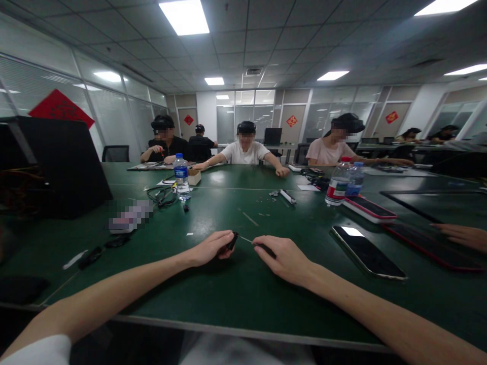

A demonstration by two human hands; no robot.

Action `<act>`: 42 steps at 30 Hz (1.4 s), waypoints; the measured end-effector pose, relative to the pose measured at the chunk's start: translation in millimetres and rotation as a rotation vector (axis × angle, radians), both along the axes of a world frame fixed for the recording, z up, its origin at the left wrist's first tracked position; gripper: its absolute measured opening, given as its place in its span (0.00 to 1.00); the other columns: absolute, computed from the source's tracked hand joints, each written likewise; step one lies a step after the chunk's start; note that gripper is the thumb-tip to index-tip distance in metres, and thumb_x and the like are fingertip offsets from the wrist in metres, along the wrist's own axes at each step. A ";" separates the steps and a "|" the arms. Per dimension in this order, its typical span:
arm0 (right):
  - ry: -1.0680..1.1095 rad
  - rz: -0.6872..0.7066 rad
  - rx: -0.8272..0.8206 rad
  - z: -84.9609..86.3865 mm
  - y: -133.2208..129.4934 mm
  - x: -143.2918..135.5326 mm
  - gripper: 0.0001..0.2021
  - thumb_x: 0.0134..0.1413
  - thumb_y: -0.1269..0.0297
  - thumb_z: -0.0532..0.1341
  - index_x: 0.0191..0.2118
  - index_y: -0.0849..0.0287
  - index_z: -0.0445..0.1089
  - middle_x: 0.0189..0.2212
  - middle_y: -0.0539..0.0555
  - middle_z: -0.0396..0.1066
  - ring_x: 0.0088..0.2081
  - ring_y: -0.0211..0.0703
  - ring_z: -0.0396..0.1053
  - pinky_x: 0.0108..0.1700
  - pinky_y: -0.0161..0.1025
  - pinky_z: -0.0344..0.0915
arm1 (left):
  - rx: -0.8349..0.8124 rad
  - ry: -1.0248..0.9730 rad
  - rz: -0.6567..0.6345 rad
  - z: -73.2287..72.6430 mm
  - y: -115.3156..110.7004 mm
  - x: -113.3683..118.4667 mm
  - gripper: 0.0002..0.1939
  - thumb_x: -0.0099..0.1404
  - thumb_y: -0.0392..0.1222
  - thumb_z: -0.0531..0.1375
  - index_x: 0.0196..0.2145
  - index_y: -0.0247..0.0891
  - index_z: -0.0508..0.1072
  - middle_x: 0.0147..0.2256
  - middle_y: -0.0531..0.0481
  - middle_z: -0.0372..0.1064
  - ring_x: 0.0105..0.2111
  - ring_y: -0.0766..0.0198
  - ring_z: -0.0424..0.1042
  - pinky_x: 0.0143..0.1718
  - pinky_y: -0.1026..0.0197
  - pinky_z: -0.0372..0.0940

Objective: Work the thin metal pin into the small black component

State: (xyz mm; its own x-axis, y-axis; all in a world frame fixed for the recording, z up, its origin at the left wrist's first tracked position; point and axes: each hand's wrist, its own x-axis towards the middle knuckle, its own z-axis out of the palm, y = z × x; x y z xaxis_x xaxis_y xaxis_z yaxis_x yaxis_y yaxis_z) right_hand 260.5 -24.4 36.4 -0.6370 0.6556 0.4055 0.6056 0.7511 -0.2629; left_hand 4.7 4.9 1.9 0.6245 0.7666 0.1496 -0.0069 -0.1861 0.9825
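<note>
My left hand (213,247) is closed around a small black object (233,241) whose kind I cannot make out. Across a short gap, my right hand (284,257) grips a slim screwdriver (246,239). Its thin metal shaft points left, towards the black object; whether the tip touches it I cannot tell. Most of the handle is hidden under my right fingers. Both hands are low over the green table (213,299), near its front edge. A small white scrap (189,234) lies beyond my left wrist.
Right of my hands lie a phone (369,252) and a red-edged phone (371,209). Bottles (337,185) stand behind them; another bottle (181,177) and cables (162,196) sit farther left. A co-worker's hand (464,236) reaches in at right. Small parts (274,193) lie ahead.
</note>
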 end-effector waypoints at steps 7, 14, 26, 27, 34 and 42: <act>-0.008 0.010 0.003 -0.8 -0.8 -0.9 0.15 0.68 0.59 0.53 0.49 0.59 0.72 0.43 0.57 0.77 0.43 0.45 0.75 0.46 0.41 0.69 | 0.019 0.043 0.017 6.5 -4.0 0.9 0.26 0.68 0.63 0.53 0.29 0.35 0.65 0.22 0.55 0.58 0.21 0.69 0.58 0.22 0.66 0.51; -0.009 0.024 -0.010 -1.8 -2.0 -2.0 0.14 0.68 0.59 0.54 0.49 0.59 0.72 0.43 0.56 0.77 0.43 0.45 0.75 0.46 0.40 0.69 | 0.041 0.081 0.045 6.7 -4.6 0.9 0.23 0.69 0.59 0.53 0.29 0.35 0.64 0.22 0.56 0.57 0.21 0.69 0.58 0.21 0.66 0.51; 0.004 0.040 -0.015 -0.9 -4.8 -3.0 0.15 0.68 0.59 0.53 0.50 0.59 0.72 0.44 0.57 0.77 0.44 0.45 0.75 0.48 0.40 0.69 | 0.022 0.035 0.024 -1.0 -0.3 0.1 0.16 0.70 0.51 0.51 0.32 0.35 0.64 0.26 0.54 0.60 0.22 0.69 0.59 0.20 0.67 0.51; 0.007 0.044 -0.016 -0.7 -5.0 -3.0 0.15 0.68 0.59 0.54 0.50 0.59 0.72 0.45 0.57 0.77 0.44 0.45 0.75 0.48 0.40 0.69 | 0.013 0.025 0.025 -2.6 1.0 0.2 0.15 0.69 0.50 0.51 0.32 0.35 0.64 0.26 0.54 0.60 0.21 0.70 0.59 0.20 0.67 0.50; -0.028 0.061 -0.019 2.3 -7.1 -3.6 0.15 0.69 0.59 0.53 0.51 0.60 0.72 0.44 0.57 0.77 0.43 0.44 0.74 0.46 0.39 0.69 | -0.020 0.007 0.033 -2.8 1.0 0.3 0.12 0.67 0.49 0.52 0.33 0.36 0.63 0.25 0.55 0.60 0.20 0.70 0.57 0.18 0.68 0.48; -0.035 0.051 -0.012 1.0 -6.9 -3.4 0.15 0.68 0.58 0.54 0.52 0.58 0.72 0.43 0.56 0.76 0.41 0.45 0.74 0.44 0.40 0.69 | 0.082 0.093 0.088 6.4 -6.8 1.7 0.26 0.69 0.65 0.50 0.30 0.36 0.62 0.24 0.58 0.54 0.21 0.71 0.53 0.21 0.68 0.50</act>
State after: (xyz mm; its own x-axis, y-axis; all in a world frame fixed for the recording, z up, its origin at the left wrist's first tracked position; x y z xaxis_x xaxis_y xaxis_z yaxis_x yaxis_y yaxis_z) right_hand 257.1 -31.3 37.4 -0.6833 0.6267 0.3746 0.5760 0.7780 -0.2509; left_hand 6.3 -1.9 8.3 0.5692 0.8068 0.1586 0.1031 -0.2613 0.9597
